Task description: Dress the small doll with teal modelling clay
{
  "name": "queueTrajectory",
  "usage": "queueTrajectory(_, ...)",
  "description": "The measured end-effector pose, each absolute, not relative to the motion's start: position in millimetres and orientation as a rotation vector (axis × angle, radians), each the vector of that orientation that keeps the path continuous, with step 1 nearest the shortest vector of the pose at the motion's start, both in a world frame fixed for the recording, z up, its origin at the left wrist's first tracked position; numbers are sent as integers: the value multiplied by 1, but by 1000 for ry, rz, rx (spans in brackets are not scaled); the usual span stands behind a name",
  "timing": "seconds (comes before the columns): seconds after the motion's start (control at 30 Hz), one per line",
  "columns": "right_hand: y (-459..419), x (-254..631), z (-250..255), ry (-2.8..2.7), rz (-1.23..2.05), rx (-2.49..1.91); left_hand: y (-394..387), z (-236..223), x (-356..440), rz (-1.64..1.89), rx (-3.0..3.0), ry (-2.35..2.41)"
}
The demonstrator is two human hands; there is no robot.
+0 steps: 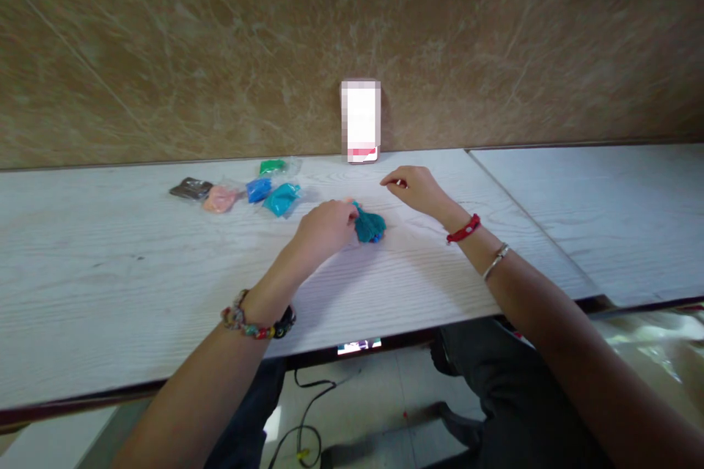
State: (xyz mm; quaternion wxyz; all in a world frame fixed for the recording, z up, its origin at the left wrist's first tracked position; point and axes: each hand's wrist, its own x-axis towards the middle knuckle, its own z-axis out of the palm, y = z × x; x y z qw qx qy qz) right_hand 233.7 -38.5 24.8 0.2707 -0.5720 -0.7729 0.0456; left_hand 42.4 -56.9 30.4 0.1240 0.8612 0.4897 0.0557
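Note:
My left hand (pixel 328 226) is over the middle of the table, its fingers closed on the near edge of a teal, fan-shaped piece of modelling clay (pixel 369 224). Small bits of blue show at the clay's lower edge, and a little peach colour shows above my fingertips. To the right and slightly farther back, my right hand (pixel 413 187) hovers apart from the clay. Its thumb and fingers are pinched together; whatever may be between them is too small to make out.
Left of the hands lie packets of clay: turquoise (pixel 282 199), blue (pixel 258 190), green (pixel 272 166), pink (pixel 221 198) and dark brown (pixel 191 188). A phone (pixel 361 121) leans upright on the marbled wall (pixel 220 37). The white wooden table (pixel 137 271) has a seam at right.

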Motion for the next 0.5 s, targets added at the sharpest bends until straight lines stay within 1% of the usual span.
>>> queueTrajectory(0.1,-37,238,26,-2065,91,-1563,-66,34,45,36,2628,1339)
queueTrajectory(0.2,-36,241,25,-2062,66,-1564,-69,34,44,-24,2715,1348)
queueTrajectory(0.3,-35,240,25,-2082,58,-1543,-68,33,41,-109,2766,1368)
queueTrajectory(0.5,-36,235,23,-2136,68,-1507,-74,30,37,-315,2823,1242)
